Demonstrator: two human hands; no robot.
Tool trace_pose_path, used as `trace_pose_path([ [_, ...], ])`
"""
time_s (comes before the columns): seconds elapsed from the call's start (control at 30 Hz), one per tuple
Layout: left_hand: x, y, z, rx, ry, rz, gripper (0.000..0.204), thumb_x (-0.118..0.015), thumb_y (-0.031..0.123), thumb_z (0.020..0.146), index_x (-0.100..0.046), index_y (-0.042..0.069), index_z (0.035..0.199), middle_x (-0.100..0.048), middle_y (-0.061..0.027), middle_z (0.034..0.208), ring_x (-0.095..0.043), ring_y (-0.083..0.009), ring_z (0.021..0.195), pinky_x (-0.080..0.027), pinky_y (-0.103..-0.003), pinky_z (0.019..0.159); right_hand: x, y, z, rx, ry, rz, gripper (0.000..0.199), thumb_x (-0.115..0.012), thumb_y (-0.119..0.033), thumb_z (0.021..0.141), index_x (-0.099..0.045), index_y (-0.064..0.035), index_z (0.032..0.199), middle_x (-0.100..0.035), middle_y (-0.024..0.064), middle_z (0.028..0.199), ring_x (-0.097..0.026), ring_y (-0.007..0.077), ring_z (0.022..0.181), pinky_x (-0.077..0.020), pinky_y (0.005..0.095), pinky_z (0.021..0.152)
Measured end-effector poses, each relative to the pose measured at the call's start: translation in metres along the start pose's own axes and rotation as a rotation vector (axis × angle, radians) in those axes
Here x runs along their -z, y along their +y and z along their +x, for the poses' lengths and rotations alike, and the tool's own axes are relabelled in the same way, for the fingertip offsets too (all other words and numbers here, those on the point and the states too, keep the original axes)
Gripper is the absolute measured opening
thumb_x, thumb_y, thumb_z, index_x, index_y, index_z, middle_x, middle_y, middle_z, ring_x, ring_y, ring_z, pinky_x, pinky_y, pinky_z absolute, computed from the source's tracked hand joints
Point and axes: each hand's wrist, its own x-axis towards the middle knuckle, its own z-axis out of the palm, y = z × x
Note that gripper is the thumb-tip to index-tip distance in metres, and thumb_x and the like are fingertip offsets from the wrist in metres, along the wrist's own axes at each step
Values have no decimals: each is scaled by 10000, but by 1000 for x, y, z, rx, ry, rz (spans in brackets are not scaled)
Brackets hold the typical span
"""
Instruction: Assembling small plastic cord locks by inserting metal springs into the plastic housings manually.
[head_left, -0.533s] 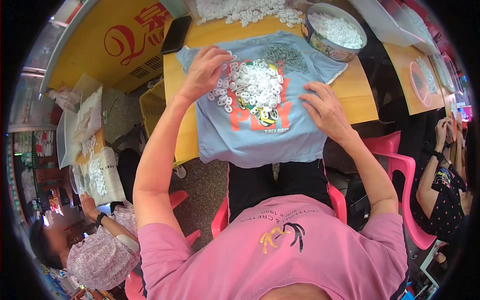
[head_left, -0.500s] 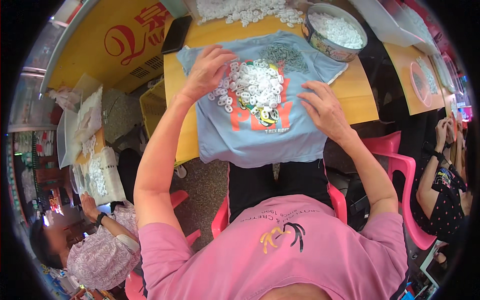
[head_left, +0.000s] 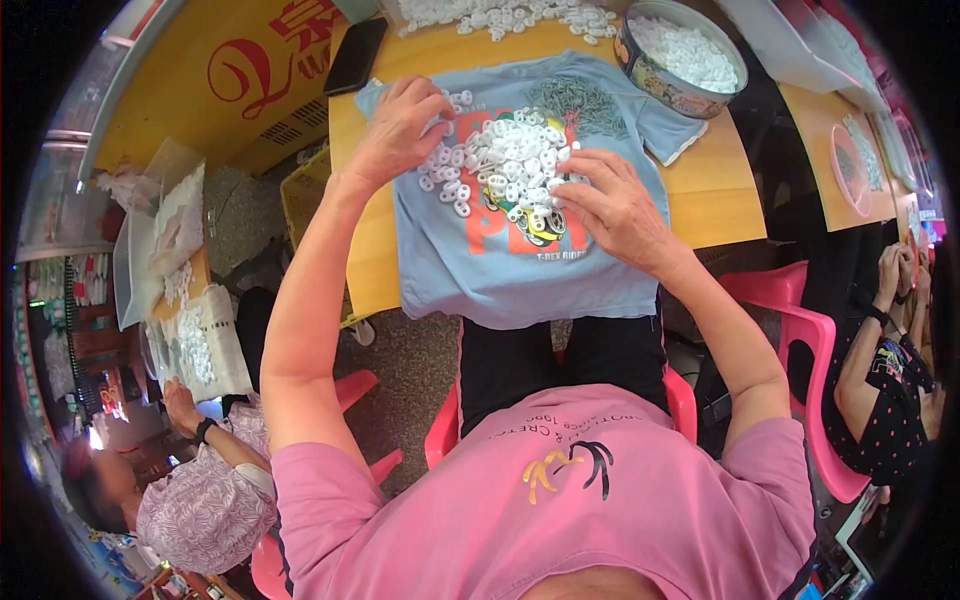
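Note:
A heap of small white plastic pieces (head_left: 520,160), each with two holes, lies on a light blue printed T-shirt (head_left: 440,275) spread over the table. My left hand (head_left: 400,130) is at the heap's upper left, its fingers bent and loosely apart over a few stray pieces. From the right, my right hand (head_left: 615,205) reaches to the heap; its fingertips touch the edge pieces, with thumb and fingers apart. Behind the heap, a pile of small grey-green metal pieces (head_left: 580,105) rests on the shirt; their exact kind is too small to tell.
A round tin (head_left: 690,95) full of white pieces stands at the back right of the wooden table (head_left: 715,190). More white pieces (head_left: 510,18) lie at the back edge. A black phone (head_left: 355,58) is at the back left. Other people sit at both sides; a pink chair (head_left: 815,350) stands to my right.
My right hand has moved left from the bare shirt to the heap's edge. My left hand has drawn in slightly, its fingers more bent. The view has shifted a little.

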Motion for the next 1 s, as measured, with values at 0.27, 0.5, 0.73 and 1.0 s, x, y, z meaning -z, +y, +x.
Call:
trace_pose_path([
  [0.27,-5,26,-18,12,-27,-127,109,-674,83,769,-646,73,874,-610,-80,1001,-531,-305,1073,-426,-420,925,-5,-11,6,40,20,8,211,-704,-60,789,-690,-89,998,-598,84,1154,-520,313,1181,-428,426,977],
  [0.5,5,33,-24,53,75,54,131,-672,45,786,-645,60,913,-605,-106,1012,-533,-317,1077,-431,-418,917,-9,-3,4,35,46,-21,202,-700,-68,793,-691,-84,994,-602,83,1140,-521,314,1174,-424,426,977],
  [0.73,0,103,-50,193,160,-111,135,-650,4,783,-627,37,912,-601,-111,932,-558,-320,929,-449,-401,804,-1,-9,-4,14,125,-110,172,-702,-88,790,-689,-73,961,-614,90,1084,-538,305,1122,-437,403,937],
  [1.0,-33,158,-59,400,166,-165,121,-687,123,817,-603,61,878,-569,-84,835,-562,-285,821,-455,-400,735,-15,-36,1,14,52,-34,146,-717,-111,761,-703,-91,904,-579,53,880,-561,242,895,-437,377,804],
])
